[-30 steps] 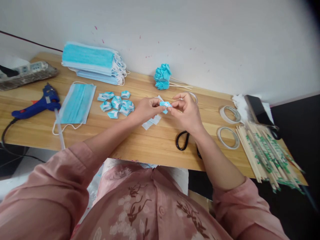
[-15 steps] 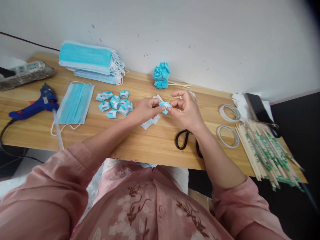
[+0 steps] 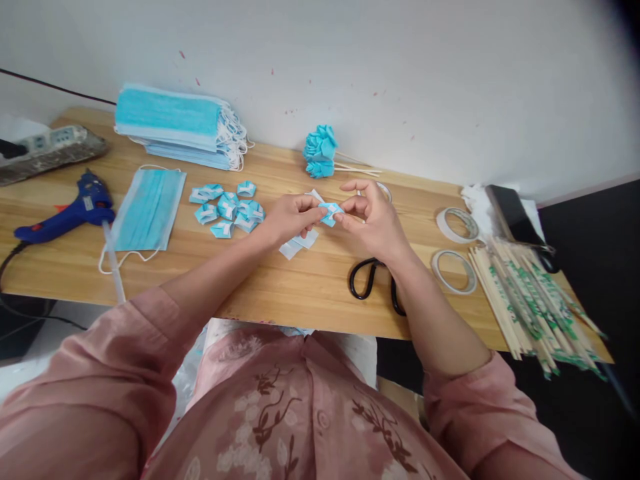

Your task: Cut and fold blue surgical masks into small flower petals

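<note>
Both hands meet over the middle of the wooden table [image 3: 280, 287]. My left hand [image 3: 289, 221] and my right hand [image 3: 376, 223] pinch a small folded blue mask piece [image 3: 330, 212] between their fingertips, a little above the tabletop. Under my left hand lie a few pale cut strips [image 3: 300, 241]. A cluster of several similar folded blue pieces [image 3: 227, 209] sits just left of my left hand. Black scissors [image 3: 369, 280] lie below my right wrist, partly hidden by it.
A stack of blue face masks [image 3: 177, 127] and one single mask [image 3: 147, 207] lie at the left, beside a blue glue gun [image 3: 67, 212] and a power strip [image 3: 47, 148]. A blue flower on sticks [image 3: 319, 151] sits by the wall. Tape rolls [image 3: 454, 270], chopsticks [image 3: 530, 303] and a phone [image 3: 513, 210] are at the right.
The hands have kept their pinch on the folded piece with only small finger shifts. The view has drifted slightly.
</note>
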Tool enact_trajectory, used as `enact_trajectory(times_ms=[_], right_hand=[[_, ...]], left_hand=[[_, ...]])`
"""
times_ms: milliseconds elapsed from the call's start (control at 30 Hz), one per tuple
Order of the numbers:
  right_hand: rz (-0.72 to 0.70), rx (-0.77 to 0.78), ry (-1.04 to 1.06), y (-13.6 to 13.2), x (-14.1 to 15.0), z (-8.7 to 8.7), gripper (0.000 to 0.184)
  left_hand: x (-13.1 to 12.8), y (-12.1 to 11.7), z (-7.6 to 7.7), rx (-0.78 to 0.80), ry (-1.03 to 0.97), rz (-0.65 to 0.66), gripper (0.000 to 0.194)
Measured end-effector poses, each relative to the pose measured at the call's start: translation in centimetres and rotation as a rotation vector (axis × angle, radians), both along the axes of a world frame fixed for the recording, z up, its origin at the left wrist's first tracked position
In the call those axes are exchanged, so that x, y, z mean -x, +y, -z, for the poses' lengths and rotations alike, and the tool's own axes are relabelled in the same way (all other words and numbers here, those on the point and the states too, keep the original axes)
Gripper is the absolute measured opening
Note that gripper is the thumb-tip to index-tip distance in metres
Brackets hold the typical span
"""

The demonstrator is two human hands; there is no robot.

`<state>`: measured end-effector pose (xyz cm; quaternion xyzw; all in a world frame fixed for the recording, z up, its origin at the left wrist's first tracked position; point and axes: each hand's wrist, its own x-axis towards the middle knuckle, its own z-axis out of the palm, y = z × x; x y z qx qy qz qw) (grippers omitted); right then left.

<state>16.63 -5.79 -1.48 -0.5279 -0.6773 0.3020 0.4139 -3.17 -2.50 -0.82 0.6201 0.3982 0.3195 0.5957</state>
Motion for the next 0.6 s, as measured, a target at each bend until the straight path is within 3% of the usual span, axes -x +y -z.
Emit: enact_trajectory(times_ms=[233,600], right_hand=[[0.007,-0.031,0.034,-0.15,0.34,-0.04,0.047],[-0.036,0.032,0.136,0.02,0.75,0.38,0.059]], left_hand=[[-0.22,-0.30,-0.54,-0.037,0.070,0.021,0.025],[-0.24,-0.41,-0.34,-0.029,-0.055,-0.034,0.013]])
